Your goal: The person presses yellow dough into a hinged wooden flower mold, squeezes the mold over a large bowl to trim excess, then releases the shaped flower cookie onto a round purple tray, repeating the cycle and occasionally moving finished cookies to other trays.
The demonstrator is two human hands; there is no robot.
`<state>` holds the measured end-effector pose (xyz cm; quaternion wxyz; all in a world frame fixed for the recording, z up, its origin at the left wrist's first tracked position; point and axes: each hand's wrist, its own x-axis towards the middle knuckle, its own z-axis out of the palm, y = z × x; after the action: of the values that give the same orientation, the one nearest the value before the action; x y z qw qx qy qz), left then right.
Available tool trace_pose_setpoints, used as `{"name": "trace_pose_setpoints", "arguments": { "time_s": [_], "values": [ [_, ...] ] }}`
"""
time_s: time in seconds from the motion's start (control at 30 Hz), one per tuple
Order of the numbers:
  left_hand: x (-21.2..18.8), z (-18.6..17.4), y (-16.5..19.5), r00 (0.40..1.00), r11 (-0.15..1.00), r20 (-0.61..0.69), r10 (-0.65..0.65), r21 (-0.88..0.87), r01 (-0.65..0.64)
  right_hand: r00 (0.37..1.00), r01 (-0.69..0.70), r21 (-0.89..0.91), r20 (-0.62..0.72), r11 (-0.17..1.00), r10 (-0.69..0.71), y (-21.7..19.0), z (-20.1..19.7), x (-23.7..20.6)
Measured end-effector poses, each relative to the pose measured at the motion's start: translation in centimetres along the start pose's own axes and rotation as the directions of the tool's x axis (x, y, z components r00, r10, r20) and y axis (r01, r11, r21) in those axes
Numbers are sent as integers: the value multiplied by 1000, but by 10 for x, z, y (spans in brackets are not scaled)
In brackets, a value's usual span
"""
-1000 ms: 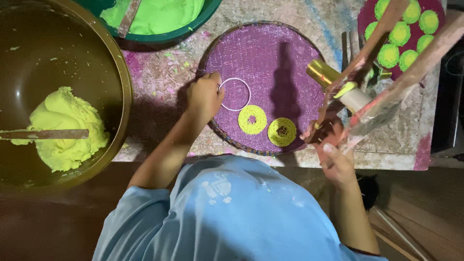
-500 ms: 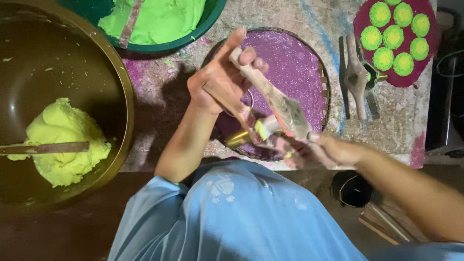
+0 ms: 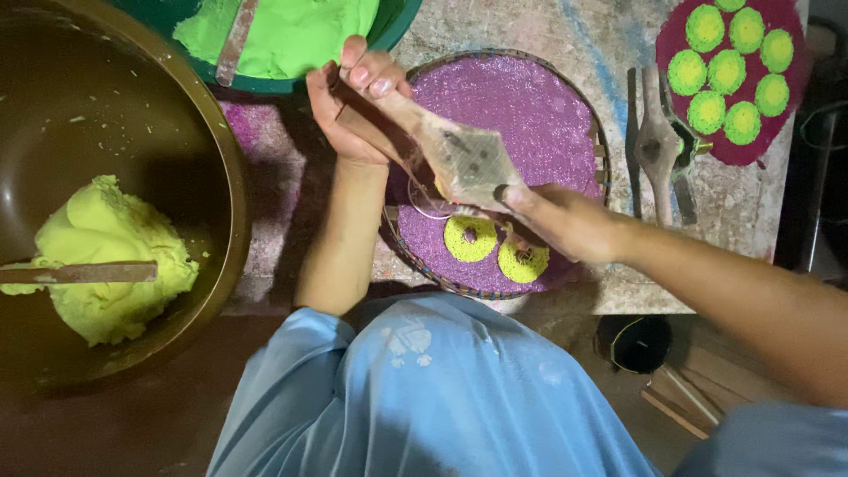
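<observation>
Stone-topped desk (image 3: pixel 565 35), centre, with round purple tray (image 3: pixel 530 97): left hand (image 3: pixel 349 110) and right hand (image 3: pixel 552 221) each clenched on one end of a wooden press mould (image 3: pixel 464 159) above two yellow dough rings (image 3: pixel 495 249); best held level, squeezed evenly.

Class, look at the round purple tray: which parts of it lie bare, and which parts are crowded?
The purple tray is bare across its far half, bordered by the green bowl and wooden press. Its near edge is crowded: two yellow rings, a wire ring, both hands and the wooden tool.
</observation>
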<state>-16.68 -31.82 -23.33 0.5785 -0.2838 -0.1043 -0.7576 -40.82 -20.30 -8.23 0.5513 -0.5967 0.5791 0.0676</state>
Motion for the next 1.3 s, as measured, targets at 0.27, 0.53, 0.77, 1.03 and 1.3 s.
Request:
{"name": "trace_pose_setpoints", "arguments": {
  "time_s": [0.27, 0.53, 0.77, 1.03, 1.3],
  "values": [
    [-12, -33, -28, 995, 995, -103, 13, -98, -23, 971, -229, -105, -90, 968, 220, 4, -2, -10],
    [22, -36, -9, 999, 998, 10, -36, 49, 36, 971, 52, -74, -229, 996, -68, 0, 4, 7],
    [2, -21, 16, 996, 987, -87, 16, 160, -2, 983, 123, -18, -134, 992, -124, -2, 18, 23],
    [5, -21, -28, 991, 994, -131, 21, 107, -7, 980, -62, -130, -193, 990, 36, 19, -4, 8],
    [-10, -19, 0, 709, 824, -702, -62, 365, 433, 954, 190, 73, -248, 979, -167, 49, -4, 25]
  ]
}}
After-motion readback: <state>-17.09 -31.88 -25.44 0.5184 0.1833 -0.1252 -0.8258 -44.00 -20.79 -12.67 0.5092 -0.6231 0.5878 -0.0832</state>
